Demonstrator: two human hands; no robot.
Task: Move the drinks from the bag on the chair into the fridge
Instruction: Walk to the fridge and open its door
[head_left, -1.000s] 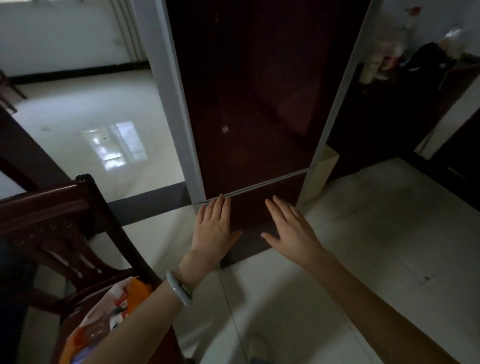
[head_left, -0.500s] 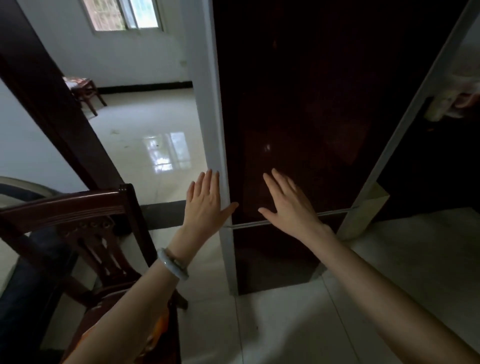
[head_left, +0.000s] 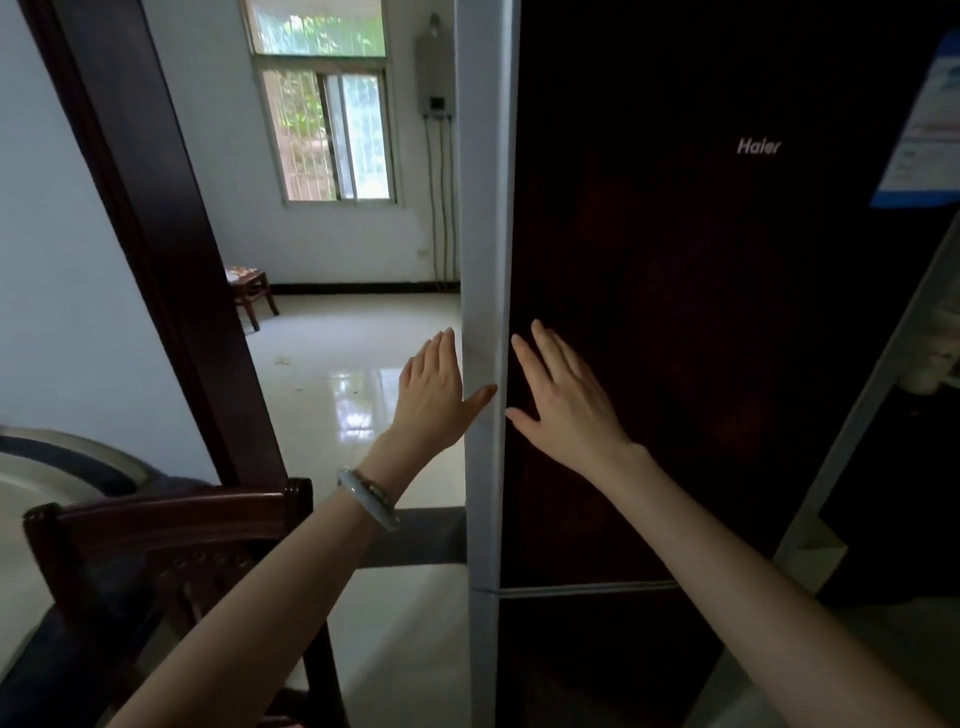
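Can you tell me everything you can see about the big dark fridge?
The fridge is tall, with a glossy, very dark reddish front and a pale grey side edge. Both its upper and lower doors look shut, with a thin silver strip between them. "Haier" is written near the top, beside a blue and white sticker. The left hand is at its grey edge; the right hand is spread open against the door.

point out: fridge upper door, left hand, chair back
fridge upper door (head_left: 701, 338), head view: bare dark panel below the logo.
left hand (head_left: 434, 400), head view: back of the hand, beside the fridge's grey edge.
chair back (head_left: 171, 525), head view: top wooden rail.
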